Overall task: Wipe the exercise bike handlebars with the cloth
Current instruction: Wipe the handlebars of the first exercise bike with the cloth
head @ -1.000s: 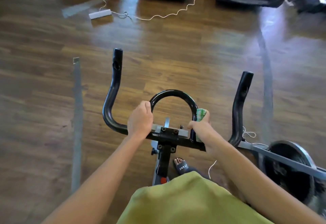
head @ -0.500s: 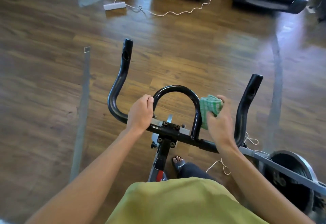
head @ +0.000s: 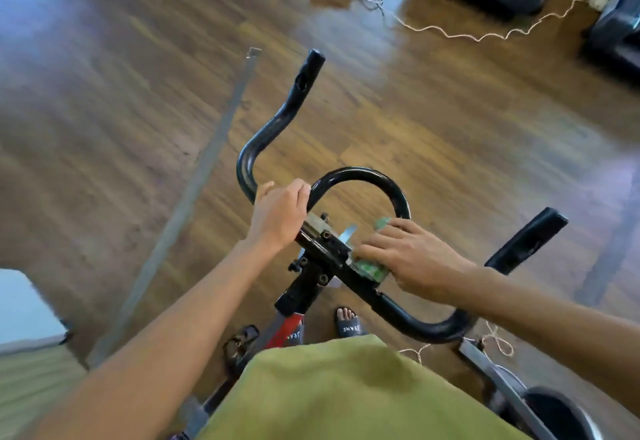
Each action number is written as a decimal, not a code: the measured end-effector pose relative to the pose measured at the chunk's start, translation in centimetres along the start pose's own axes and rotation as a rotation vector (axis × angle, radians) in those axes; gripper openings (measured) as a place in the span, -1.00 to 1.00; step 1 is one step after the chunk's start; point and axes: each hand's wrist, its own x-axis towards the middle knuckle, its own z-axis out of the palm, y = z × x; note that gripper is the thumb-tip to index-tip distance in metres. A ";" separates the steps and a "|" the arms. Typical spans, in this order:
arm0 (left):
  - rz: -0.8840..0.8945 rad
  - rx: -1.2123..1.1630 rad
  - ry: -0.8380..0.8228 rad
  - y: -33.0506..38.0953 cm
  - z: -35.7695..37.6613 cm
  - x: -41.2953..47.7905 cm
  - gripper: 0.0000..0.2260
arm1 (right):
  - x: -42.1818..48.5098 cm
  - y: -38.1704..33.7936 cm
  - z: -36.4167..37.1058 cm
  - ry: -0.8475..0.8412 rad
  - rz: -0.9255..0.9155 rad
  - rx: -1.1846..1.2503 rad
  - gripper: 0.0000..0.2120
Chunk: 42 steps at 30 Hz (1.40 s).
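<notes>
Right hand [head: 412,257]: ours, laid palm-down with fingers spread over the cloth, pressing it onto the bar just right of the centre clamp.
Left hand [head: 278,216]: ours, fingers curled closed around the handlebars, just left of the clamp.
Cloth [head: 370,268]: green, patterned, bunched; mostly hidden under our right hand, with edges showing at the loop's right foot and on the crossbar.
Handlebars [head: 415,323]: black tube; crossbar running diagonally, curved centre loop [head: 356,173] rising between our hands, one horn [head: 298,93] at far left, one horn [head: 530,237] at right.
Clamp [head: 327,244]: black bolted block atop the stem, between our hands.
Floor [head: 450,121]: dark wood planks, with a white cord [head: 460,36] lying across it.
Shirt [head: 346,391]: olive green, at the lower edge.
Foot [head: 348,322]: ours, in a dark slide sandal, below the bar.
</notes>
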 end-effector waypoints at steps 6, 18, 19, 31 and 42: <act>-0.024 0.021 -0.011 -0.1 0.2 0.0 -0.63 | -0.5 0.2 -0.1 -0.078 -0.109 -0.037 -0.45; -0.001 0.034 -0.043 -0.2 0.1 -0.3 -0.62 | 0.4 3.7 -0.4 -0.097 -0.234 -0.073 -0.30; 0.002 0.037 -0.042 -0.2 0.2 -0.3 -0.62 | 0.4 4.0 -0.7 -0.107 -0.233 -0.076 -0.31; 0.080 0.021 0.093 -0.8 0.7 -0.7 -0.62 | 0.4 2.2 -1.3 -0.093 -0.141 0.039 -0.54; 0.112 0.040 0.297 -2.5 -0.8 2.5 -0.79 | 5.4 -2.0 -3.7 0.370 0.986 1.552 -0.84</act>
